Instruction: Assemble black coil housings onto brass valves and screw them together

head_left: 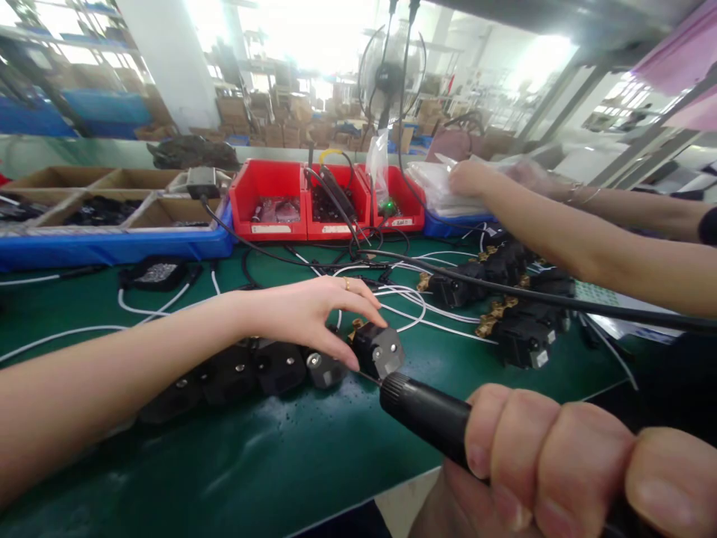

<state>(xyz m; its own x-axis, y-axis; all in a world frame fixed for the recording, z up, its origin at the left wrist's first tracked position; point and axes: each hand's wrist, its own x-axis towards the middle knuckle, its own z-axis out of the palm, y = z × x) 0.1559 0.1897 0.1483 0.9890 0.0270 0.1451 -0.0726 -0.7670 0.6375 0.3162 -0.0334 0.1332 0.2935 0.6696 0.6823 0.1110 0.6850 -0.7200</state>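
Observation:
My left hand (314, 312) reaches across the green mat (224, 463) and pinches a black valve part (378, 350) with a grey end face, holding it steady. My right hand (552, 467) is a fist close to the camera, wrapped round a black electric screwdriver (423, 409). Its thin bit touches the held part's lower edge. A row of similar black valve parts (252, 370) lies under my left wrist.
A co-worker's arm (560, 232) stretches from the right to plastic bags (442, 190) on a blue tray. More black parts with brass fittings (515, 314) lie right of centre among white wires. Red bins (269, 198) and cardboard boxes (101, 202) line the back.

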